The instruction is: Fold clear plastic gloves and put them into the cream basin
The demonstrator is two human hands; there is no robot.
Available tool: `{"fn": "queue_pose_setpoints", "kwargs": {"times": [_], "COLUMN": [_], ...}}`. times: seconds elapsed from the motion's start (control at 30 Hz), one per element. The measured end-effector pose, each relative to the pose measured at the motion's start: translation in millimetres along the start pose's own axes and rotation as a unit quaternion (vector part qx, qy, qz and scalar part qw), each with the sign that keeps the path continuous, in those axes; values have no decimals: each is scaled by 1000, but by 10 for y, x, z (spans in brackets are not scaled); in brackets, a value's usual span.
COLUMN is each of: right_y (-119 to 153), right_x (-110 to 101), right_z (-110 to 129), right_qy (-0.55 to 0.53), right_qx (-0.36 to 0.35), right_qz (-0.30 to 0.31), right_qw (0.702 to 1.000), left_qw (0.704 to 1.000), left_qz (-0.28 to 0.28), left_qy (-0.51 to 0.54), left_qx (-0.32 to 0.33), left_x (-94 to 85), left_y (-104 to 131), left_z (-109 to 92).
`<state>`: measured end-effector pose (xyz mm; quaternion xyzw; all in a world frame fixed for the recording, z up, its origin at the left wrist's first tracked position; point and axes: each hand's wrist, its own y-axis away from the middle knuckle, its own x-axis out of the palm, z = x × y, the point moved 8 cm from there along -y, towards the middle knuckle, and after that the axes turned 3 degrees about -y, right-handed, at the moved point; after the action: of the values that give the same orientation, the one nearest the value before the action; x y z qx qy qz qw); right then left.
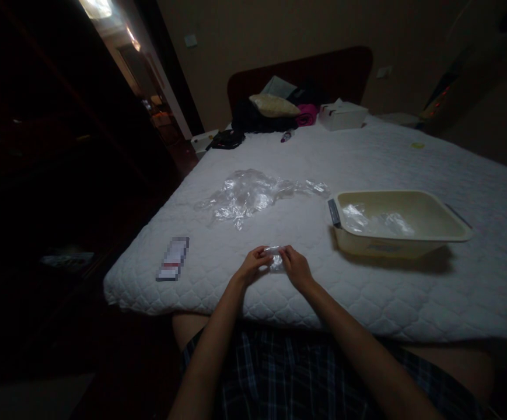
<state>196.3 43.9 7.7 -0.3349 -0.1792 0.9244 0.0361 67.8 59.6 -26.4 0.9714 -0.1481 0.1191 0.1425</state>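
Between my two hands, close to the bed's near edge, is a small clear plastic bag. My left hand pinches its left side, and my right hand grips the right side, both just above the white quilted bed. Farther off, a loose heap of clear plastic bags lies spread on the quilt. To the right stands a cream plastic basin with grey handles, and some clear plastic bags lie inside it.
A phone-like blurred object lies at the left. Toward the headboard are a tissue box, a cushion, dark cloth, a small bottle and a black bag. A yellow item rests at the far right.
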Motion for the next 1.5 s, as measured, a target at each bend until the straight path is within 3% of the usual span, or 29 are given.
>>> {"fn": "queue_pose_setpoints", "kwargs": {"times": [0.2, 0.4, 0.5, 0.77, 1.17, 1.4, 1.5], "right_y": [1, 25, 25, -10, -24, -67, -98], "right_x": [36, 20, 33, -37, -50, -217, -390], "right_z": [22, 105, 85, 60, -49, -117, -95], "right_qy": [36, -30, -29, -93, -143, -177, -176], "right_qx": [-6, -43, -30, -24, 17, 55, 57], "right_qz": [24, 36, 41, -15, -43, -94, -110], "right_qw": [999, 998, 998, 995, 989, 978, 977], "left_qw": [1000, 1000, 1000, 999, 999, 999, 999], "left_qz": [16, 12, 11, -10, -34, -33, -25], "left_qy": [-4, 2, 1, 3, 20, 20, 25], "left_qx": [3, 5, 8, 30, 7, 30, 38], "left_x": [0, -10, -12, -26, -46, -61, -44], "left_y": [-21, -15, -20, -35, -4, -49, -42], "left_z": [28, 12, 9, 8, 13, -15, -35]}}
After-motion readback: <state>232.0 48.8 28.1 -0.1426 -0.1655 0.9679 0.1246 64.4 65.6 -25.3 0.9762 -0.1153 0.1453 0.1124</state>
